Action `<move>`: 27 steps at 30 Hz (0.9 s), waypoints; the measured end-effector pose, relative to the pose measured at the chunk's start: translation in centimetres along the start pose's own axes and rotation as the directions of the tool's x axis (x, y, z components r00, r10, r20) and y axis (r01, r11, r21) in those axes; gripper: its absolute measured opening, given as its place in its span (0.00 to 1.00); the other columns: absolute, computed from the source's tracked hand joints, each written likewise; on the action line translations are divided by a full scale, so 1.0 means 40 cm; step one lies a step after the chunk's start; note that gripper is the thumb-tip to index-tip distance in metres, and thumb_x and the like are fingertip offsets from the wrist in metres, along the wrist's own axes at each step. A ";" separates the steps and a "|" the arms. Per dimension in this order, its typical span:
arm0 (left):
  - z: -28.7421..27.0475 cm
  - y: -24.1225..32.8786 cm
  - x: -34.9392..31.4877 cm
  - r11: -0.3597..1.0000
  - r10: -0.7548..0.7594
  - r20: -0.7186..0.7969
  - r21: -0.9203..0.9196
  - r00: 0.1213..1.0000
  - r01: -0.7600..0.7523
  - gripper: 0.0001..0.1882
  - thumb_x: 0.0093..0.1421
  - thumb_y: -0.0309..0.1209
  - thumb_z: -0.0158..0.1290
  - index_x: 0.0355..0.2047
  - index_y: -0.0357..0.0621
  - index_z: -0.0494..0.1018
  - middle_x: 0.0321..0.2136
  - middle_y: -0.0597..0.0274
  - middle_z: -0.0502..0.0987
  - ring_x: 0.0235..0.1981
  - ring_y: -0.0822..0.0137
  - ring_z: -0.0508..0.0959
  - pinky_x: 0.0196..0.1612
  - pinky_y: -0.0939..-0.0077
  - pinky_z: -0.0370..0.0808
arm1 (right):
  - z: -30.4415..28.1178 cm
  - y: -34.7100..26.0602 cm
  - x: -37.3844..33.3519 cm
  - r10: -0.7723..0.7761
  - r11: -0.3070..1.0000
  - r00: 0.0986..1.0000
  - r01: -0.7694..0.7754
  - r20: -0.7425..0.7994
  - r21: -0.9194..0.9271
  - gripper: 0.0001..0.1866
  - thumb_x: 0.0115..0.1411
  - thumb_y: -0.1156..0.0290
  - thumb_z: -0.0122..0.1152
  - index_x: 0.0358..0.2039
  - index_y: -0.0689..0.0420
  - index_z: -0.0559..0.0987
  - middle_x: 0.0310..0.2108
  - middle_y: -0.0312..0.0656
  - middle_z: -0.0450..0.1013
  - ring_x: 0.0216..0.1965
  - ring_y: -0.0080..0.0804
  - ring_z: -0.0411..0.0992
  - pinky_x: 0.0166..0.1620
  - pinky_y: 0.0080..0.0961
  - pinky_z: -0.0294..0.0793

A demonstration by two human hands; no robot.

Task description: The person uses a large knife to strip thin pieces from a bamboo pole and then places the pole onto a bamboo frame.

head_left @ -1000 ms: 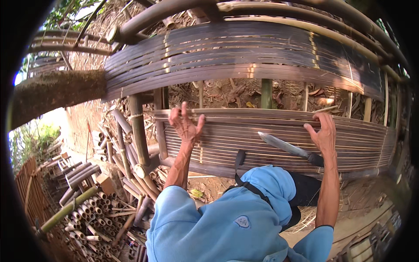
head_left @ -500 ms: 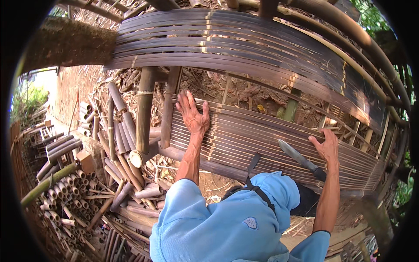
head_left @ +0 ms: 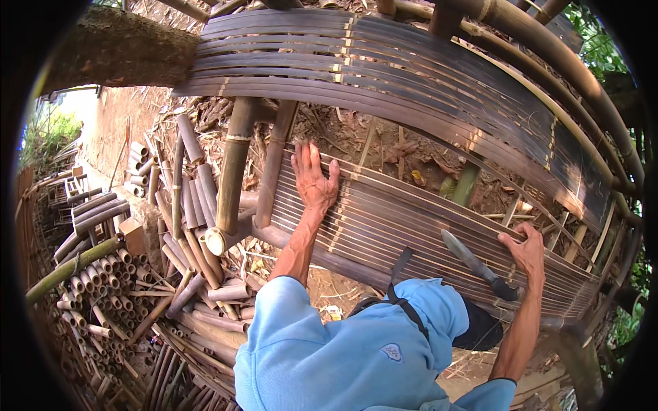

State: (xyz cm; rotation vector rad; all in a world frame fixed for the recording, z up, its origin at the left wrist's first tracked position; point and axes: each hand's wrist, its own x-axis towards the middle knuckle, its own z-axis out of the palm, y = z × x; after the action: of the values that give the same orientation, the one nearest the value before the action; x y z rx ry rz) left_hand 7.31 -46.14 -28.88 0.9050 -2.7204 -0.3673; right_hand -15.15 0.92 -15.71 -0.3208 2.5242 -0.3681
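Note:
My left hand lies flat with its fingers spread at the left end of a bamboo slat seat, fingertips reaching its far edge. Toward the right end, my right hand rests at the far-edge bamboo slat, with thumb and bent fingers apart. Neither hand appears to hold anything. Between my right wrist and the middle of the slats lies a knife with a grey blade and dark handle. It lies loose on the slats, its tip pointing away and left.
Beyond the seat runs a raised panel of wide dark bamboo slats. A thick bamboo post stands left of the seat. Many cut bamboo tubes are piled at the left. A log juts in at the upper left.
The whole view has shifted a little. My right hand has moved slightly right and nearer, its fingers more bent. The left hand stays on the slats, and the knife still lies there.

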 end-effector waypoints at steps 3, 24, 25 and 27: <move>0.008 -0.005 -0.002 1.000 -0.010 0.046 0.015 0.999 0.009 0.39 0.68 0.47 0.49 0.71 0.35 0.54 0.70 0.39 0.56 0.74 0.42 0.51 0.74 0.45 0.47 | -0.010 -0.008 0.007 -0.018 0.999 1.000 0.017 0.016 0.042 0.30 0.46 0.45 0.78 0.28 0.63 0.79 0.25 0.46 0.75 0.28 0.38 0.71 0.36 0.37 0.70; -0.004 0.005 0.000 0.998 -0.030 0.106 0.054 0.994 0.024 0.32 0.68 0.47 0.49 0.70 0.52 0.61 0.68 0.42 0.55 0.74 0.44 0.49 0.73 0.36 0.40 | 0.086 -0.001 0.020 -0.236 0.972 0.927 0.227 -0.293 -0.064 0.26 0.57 0.49 0.72 0.42 0.58 0.77 0.36 0.46 0.76 0.43 0.50 0.72 0.51 0.46 0.69; -0.002 0.005 0.002 0.998 -0.037 0.106 0.051 0.994 0.032 0.32 0.69 0.47 0.48 0.70 0.52 0.61 0.69 0.42 0.55 0.74 0.44 0.49 0.73 0.37 0.39 | 0.090 0.019 0.024 -0.160 0.987 0.958 0.160 -0.240 -0.021 0.27 0.56 0.48 0.71 0.42 0.58 0.77 0.37 0.46 0.76 0.43 0.49 0.72 0.51 0.45 0.68; -0.001 0.005 0.004 0.998 -0.054 0.105 0.050 0.993 0.049 0.30 0.70 0.46 0.47 0.69 0.52 0.63 0.69 0.41 0.55 0.74 0.45 0.48 0.73 0.37 0.38 | 0.096 0.040 0.038 -0.012 0.998 0.993 0.019 -0.120 0.054 0.28 0.56 0.45 0.71 0.41 0.57 0.76 0.38 0.45 0.76 0.44 0.49 0.72 0.53 0.45 0.67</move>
State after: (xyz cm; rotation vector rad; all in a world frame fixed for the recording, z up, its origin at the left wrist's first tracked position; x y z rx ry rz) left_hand 7.10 -46.09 -28.76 0.9968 -2.8175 -0.3732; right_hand -14.47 1.22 -20.07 -0.3058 2.6241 -0.4751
